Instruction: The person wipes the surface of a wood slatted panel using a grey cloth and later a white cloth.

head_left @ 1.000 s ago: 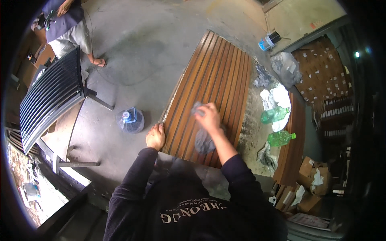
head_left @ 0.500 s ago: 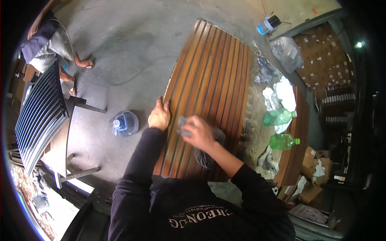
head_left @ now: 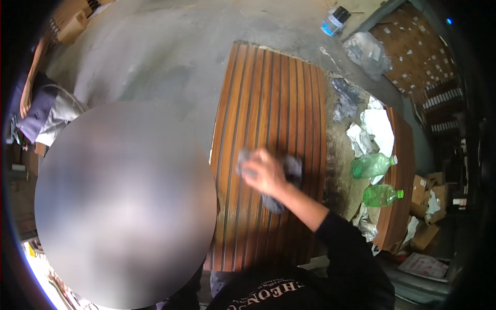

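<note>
My right hand (head_left: 263,173) is closed round a grey cloth (head_left: 292,170) and presses it onto a slatted brown wooden panel (head_left: 274,98). Parts of the cloth hang out beside the fingers and below the wrist, lying over the slats. Dark grooves run lengthwise between the panel's strips. A large round blurred patch covers the area left of the panel, and my left hand does not show.
Right of the panel, on a stained board, are two green bottles (head_left: 373,166), white crumpled paper (head_left: 378,129) and grey plastic (head_left: 346,98). Cardboard boxes (head_left: 426,201) stand farther right. A blue container (head_left: 331,26) sits at the far end. Another person's arm (head_left: 31,77) shows far left.
The view has shifted, and a blurred patch now hides the left side, where my left hand held the panel's edge. My right hand still holds the cloth on the slats.
</note>
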Demonstrator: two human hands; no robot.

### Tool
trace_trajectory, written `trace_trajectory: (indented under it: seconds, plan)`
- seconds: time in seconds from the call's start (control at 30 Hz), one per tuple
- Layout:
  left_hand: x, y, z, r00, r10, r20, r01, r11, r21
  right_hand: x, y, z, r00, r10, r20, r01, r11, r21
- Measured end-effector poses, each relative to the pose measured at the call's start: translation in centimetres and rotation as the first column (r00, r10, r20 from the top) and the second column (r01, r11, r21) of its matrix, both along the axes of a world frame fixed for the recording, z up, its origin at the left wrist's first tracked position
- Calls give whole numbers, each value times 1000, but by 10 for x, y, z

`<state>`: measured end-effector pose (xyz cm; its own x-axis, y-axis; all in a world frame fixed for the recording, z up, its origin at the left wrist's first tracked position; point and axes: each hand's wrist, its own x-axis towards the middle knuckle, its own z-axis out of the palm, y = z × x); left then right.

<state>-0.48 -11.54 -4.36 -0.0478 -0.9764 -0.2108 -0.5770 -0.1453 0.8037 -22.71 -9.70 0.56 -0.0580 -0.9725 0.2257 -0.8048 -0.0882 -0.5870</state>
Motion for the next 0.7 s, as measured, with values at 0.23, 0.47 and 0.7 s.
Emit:
trace_trajectory:
  seconds: [0.23,0.47,0.7]
  plan:
    - [0,-2,17,942,-322,93,292,924,246,-79,-109,22,968,-237,-79,228,968,-101]
    - [63,48,-141,881,-37,471,310,798,-517,-173,-282,4,848,-517,-114,483,843,-236]
    - [6,17,18,968,-246,53,214,916,340,-193,-288,9,792,-582,-186,547,811,-208]
